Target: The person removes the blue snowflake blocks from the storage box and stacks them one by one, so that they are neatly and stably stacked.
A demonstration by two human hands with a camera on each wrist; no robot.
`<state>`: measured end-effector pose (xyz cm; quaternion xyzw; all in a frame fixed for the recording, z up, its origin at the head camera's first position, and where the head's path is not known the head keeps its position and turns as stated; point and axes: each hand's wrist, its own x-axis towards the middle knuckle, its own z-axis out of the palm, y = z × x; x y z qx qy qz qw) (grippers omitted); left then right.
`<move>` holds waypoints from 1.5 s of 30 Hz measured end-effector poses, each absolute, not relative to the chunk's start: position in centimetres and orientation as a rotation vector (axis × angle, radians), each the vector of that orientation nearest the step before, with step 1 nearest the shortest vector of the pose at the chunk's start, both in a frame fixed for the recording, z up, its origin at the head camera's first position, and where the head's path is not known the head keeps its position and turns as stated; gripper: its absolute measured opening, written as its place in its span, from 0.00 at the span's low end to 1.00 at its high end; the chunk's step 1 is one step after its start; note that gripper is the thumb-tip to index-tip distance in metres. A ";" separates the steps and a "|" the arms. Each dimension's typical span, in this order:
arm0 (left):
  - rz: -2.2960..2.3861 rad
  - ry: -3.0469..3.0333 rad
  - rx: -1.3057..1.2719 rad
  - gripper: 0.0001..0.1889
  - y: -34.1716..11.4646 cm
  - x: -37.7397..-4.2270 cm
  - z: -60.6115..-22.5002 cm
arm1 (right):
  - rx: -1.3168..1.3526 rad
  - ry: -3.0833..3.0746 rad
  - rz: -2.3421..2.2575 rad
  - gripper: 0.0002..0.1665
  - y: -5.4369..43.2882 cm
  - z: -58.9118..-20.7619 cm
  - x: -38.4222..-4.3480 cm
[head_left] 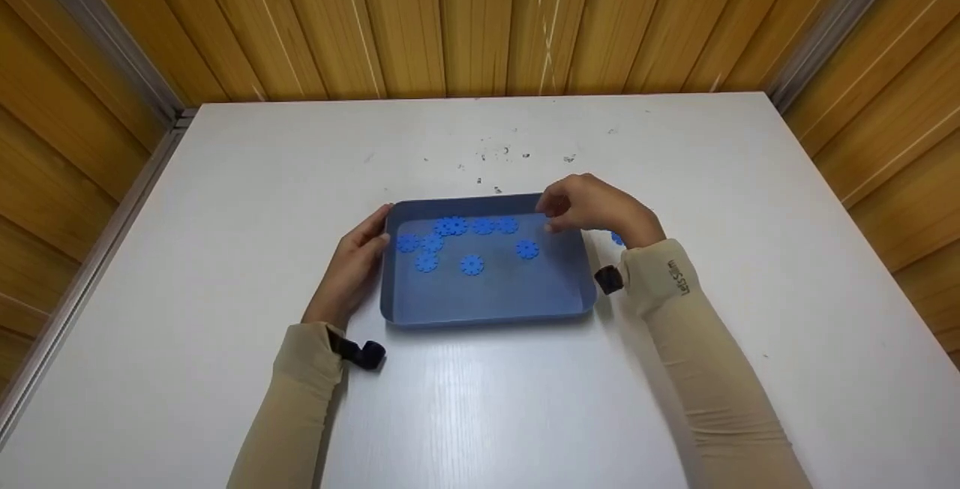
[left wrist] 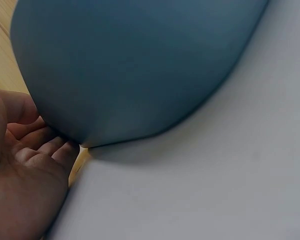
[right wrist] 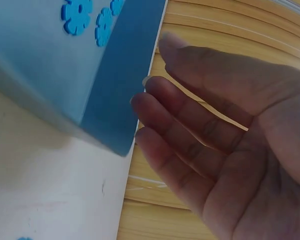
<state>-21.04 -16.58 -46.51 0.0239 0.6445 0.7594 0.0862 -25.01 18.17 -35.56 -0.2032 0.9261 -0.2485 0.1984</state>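
Observation:
A shallow blue-grey tray point(head_left: 487, 298) lies on the white table with several bright blue notched discs point(head_left: 472, 265) in it, most of them toward its far left part. My left hand point(head_left: 352, 264) grips the tray's left wall near the far corner, thumb at the rim. In the left wrist view its fingers point(left wrist: 52, 147) meet the tray's outer side. Over the tray's far right corner is my right hand point(head_left: 596, 208), its fingers loosely bent. The right wrist view shows nothing between its thumb and fingers point(right wrist: 162, 110).
Another blue disc point(head_left: 616, 238) lies on the white table point(head_left: 480, 414) right of the tray, partly behind the right wrist. Dark specks mark the table beyond the tray. Yellow wood-look panels point(head_left: 480, 24) stand at the back and both sides.

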 end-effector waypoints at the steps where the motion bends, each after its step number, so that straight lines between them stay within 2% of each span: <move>1: 2.258 1.928 0.071 0.29 -16.6 -21.0 -46.5 | -0.573 2.586 -0.691 0.21 18.0 -35.6 -25.0; 11: 2.242 1.948 0.105 0.29 -16.7 -21.1 -46.6 | -0.684 2.576 -0.645 0.21 16.4 -37.0 -25.3; 25: 2.241 1.939 0.087 0.29 -16.5 -21.2 -46.4 | -0.573 2.532 -0.578 0.21 15.3 -38.2 -25.2; 45: 2.239 1.963 0.093 0.29 -16.5 -21.2 -46.6 | -0.633 2.544 -0.549 0.18 14.8 -39.3 -25.0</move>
